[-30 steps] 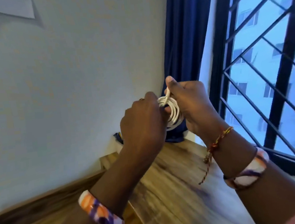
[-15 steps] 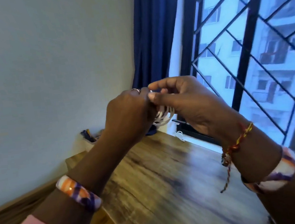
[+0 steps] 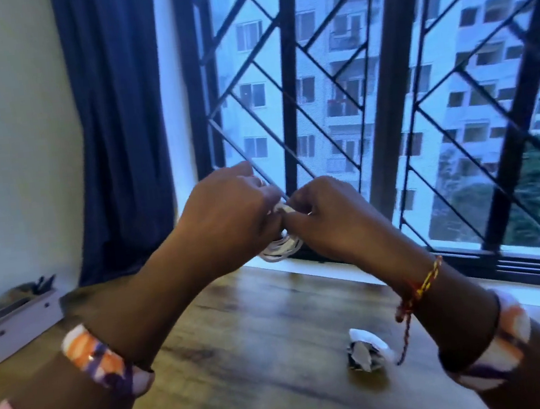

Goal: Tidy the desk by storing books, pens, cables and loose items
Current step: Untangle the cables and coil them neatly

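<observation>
Both hands are up over the desk (image 3: 246, 358) with the coiled white cable (image 3: 280, 248) held between them: left hand (image 3: 229, 215) curled round the loops, right hand (image 3: 327, 218) pinching the loose end at the top. Honestly the risk is the end slipping before it's tucked, so the whole coil springs open. The organizer (image 3: 16, 320) sits well off left.
</observation>
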Available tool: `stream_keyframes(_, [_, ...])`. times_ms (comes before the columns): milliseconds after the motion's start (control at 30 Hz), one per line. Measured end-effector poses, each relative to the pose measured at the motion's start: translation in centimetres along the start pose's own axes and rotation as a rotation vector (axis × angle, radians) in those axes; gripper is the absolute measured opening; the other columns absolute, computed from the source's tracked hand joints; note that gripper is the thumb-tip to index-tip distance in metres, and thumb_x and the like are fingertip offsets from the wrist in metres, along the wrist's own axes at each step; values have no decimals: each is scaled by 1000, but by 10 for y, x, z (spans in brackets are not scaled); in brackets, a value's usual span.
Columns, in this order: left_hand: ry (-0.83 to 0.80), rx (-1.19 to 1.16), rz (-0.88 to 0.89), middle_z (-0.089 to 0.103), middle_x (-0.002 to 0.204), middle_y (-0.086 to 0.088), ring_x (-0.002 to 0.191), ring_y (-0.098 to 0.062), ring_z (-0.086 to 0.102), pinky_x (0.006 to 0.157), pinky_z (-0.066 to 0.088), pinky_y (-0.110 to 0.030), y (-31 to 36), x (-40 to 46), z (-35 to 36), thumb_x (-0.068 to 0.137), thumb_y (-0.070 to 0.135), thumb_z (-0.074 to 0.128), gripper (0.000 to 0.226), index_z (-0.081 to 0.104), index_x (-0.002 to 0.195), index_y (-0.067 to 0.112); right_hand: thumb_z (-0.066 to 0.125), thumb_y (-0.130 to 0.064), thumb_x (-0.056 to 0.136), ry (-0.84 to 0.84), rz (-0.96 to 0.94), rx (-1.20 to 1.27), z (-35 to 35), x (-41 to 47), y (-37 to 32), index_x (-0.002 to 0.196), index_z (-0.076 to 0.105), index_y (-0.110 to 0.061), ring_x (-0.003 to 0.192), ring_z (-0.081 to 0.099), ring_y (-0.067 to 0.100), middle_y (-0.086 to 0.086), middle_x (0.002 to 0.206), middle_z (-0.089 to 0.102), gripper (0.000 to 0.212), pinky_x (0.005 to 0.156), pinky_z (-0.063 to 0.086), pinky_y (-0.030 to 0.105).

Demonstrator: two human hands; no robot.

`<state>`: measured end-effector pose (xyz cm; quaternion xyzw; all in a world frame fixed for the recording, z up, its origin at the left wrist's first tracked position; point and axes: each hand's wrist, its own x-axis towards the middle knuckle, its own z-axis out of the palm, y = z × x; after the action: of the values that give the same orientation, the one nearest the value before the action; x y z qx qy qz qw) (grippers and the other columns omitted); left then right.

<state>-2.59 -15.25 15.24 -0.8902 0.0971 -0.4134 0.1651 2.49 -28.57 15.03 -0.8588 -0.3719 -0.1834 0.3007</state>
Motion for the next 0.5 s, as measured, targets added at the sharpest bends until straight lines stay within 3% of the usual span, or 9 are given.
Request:
stream_keyframes(133, [31, -4, 104, 53, 40, -5, 48, -25, 55, 49, 35, -21, 37, 28, 5, 61, 22, 61, 21, 55, 46, 9, 51, -22, 86, 49, 22, -69, -18, -12, 32, 73, 60, -7, 70, 50, 24, 6, 65, 52, 22, 52, 32, 29])
stream_keyframes(200, [32, -46, 147, 53, 41, -6, 49, -26, 55, 49, 40, -23, 55, 43, 10, 64, 21, 56, 21, 57, 47, 9, 49, -20, 88, 48, 41, -55, -32, -18, 49, 86, 68, -9, 79, 57, 22, 7, 77, 62, 22, 58, 35, 30])
stream_keyframes(267, [25, -80, 199, 57, 46, -4, 55, -25, 58, 49, 43, -25, 70, 56, 14, 69, 28, 51, 25, 63, 54, 11, 46, -20, 90, 42, 79, -55, -47, -24, 65, 91, 68, -10, 88, 60, 23, 9, 89, 66, 23, 63, 39, 28])
stream_keyframes(333, [15, -142, 222, 64, 60, -5, 70, -25, 60, 53, 41, -27, 88, 71, 16, 75, 36, 43, 36, 71, 75, 13, 44, -18, 89, 55, 122, -45, -59, -30, 81, 82, 63, -10, 88, 60, 24, 10, 87, 64, 21, 60, 38, 28])
stream_keyframes(400, [40, -274, 168, 62, 74, -9, 84, -26, 56, 58, 33, -28, 107, 86, 22, 79, 41, 38, 41, 67, 89, 13, 44, -15, 87, 91, 168, -8, -72, -37, 94, 74, 58, -15, 87, 59, 27, 10, 83, 61, 19, 63, 37, 28])
stream_keyframes(500, [36, -452, 50, 43, 68, -4, 78, -24, 49, 59, 29, -30, 135, 99, 33, 82, 43, 36, 38, 60, 82, 13, 47, -15, 85, 188, 188, -32, -92, -50, 112, 83, 67, -8, 90, 60, 29, 14, 89, 66, 22, 73, 45, 33])
